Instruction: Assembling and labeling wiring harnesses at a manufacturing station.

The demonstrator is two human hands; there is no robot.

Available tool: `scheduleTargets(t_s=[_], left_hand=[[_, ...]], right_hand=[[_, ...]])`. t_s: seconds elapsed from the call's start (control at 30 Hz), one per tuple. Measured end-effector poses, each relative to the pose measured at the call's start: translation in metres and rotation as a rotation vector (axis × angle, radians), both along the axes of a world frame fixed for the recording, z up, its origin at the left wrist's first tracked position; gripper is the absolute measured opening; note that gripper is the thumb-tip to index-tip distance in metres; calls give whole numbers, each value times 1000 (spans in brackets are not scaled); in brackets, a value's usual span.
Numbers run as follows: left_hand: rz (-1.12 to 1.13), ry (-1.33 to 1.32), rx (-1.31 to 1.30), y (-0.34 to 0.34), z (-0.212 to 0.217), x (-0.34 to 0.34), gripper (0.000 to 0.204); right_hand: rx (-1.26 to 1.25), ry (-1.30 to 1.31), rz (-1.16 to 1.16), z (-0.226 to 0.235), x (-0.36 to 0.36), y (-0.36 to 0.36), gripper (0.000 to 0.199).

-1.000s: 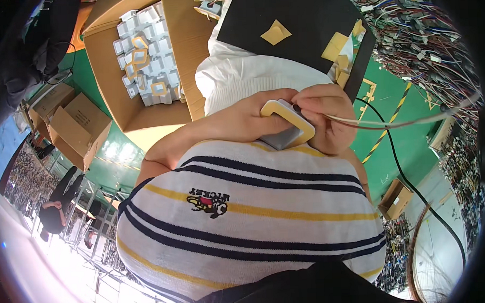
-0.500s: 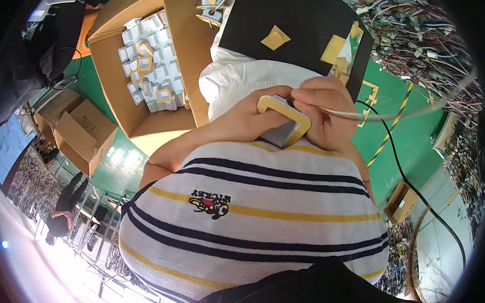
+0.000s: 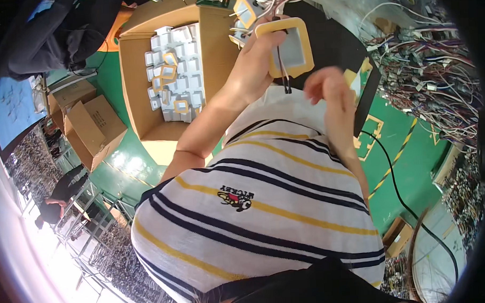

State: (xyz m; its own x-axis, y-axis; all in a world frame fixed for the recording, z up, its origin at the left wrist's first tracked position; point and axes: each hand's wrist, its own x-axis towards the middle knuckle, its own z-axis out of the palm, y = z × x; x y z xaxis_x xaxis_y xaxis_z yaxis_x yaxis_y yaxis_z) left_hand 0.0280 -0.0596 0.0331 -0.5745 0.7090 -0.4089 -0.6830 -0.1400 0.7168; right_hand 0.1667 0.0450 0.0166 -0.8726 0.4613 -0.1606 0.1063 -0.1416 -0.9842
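My left hand [image 3: 261, 57] grips a square grey plastic housing [image 3: 294, 49] with a yellow foam gasket round its rim, raised over the black work surface. A thin dark wire pair [image 3: 282, 70] hangs across the housing's hollow and ends in small black tips below it. To the right and a little lower, my right hand [image 3: 331, 92] is apart from the housing. Its fingers are loosely curled, slightly blurred, with nothing visible in them. More gasketed housings [image 3: 244, 12] with wires lie just beyond my left hand.
A cardboard box [image 3: 136, 91] at the left holds rows of white housings, some yellow-rimmed. Dense bundles of wires [image 3: 427, 75] hang at the right. Yellow foam pieces [image 3: 351, 77] lie on the black surface [image 3: 332, 36]. A black cable [image 3: 393, 173] runs down the right side.
My left hand has carried the housing away from my body, turning its hollow side into view. My right hand has let go of it and the pale cable and moved apart.
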Motion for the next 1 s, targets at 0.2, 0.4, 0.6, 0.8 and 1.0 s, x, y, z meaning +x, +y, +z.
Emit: scheduleTargets(t_s=[0.2,0.4,0.6,0.8,1.0], left_hand=[[-43,379,-92,9,-8,-5,28],[50,98,-28,14,12,0,20],[76,9,-13,15,5,1,21],[75,15,42,19,0,3,24],[97,47,69,22,-3,7,23]], right_hand=[[-291,-92,144,12,-16,-17,29],[-285,-34,154,2,-13,-13,25],[-256,28,150,5,-9,-12,25],[-239,41,126,5,-4,-10,26],[-225,53,99,5,-1,-10,26]])
